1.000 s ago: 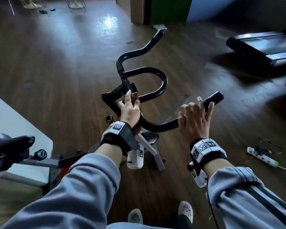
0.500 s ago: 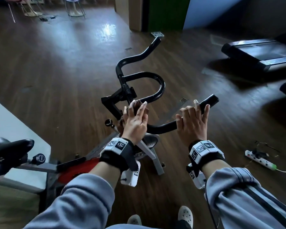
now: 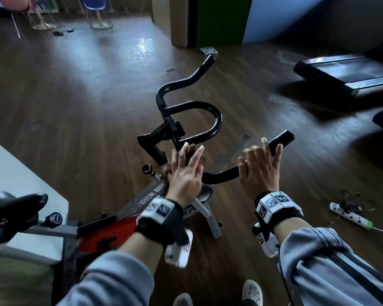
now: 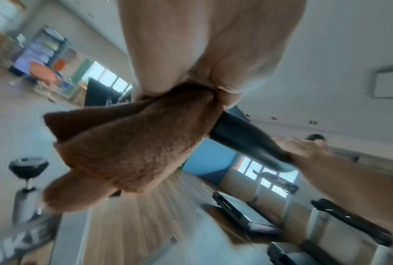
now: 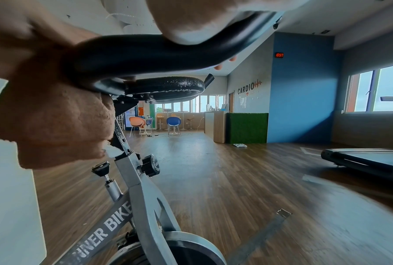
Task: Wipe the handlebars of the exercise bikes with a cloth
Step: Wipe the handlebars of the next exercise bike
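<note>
A black handlebar (image 3: pixel 217 120) tops the grey exercise bike (image 5: pixel 132 181). In the head view my left hand (image 3: pixel 186 173) lies over the bar just right of the centre clamp, fingers stretched forward. Under it a brown cloth (image 4: pixel 127 147) wraps the handlebar (image 4: pixel 243 139), clamped between palm and thumb, with its ends hanging down. My right hand (image 3: pixel 259 166) grips the right arm of the bar near its end, two fingers lifted. In the right wrist view the handlebar (image 5: pixel 145 53) runs through that hand, with the cloth (image 5: pixel 55 116) bunched at the left.
The black saddle (image 3: pixel 11 204) and a white platform (image 3: pixel 20 173) are at the left. A treadmill (image 3: pixel 345 71) lies on the wooden floor at the right. A power strip (image 3: pixel 349 215) with its cable is near my right arm. Chairs (image 3: pixel 97 9) stand far back.
My left hand has slid with the cloth from the centre clamp towards me and to the right along the bar, and its fingers have straightened. The right hand has kept its grip.
</note>
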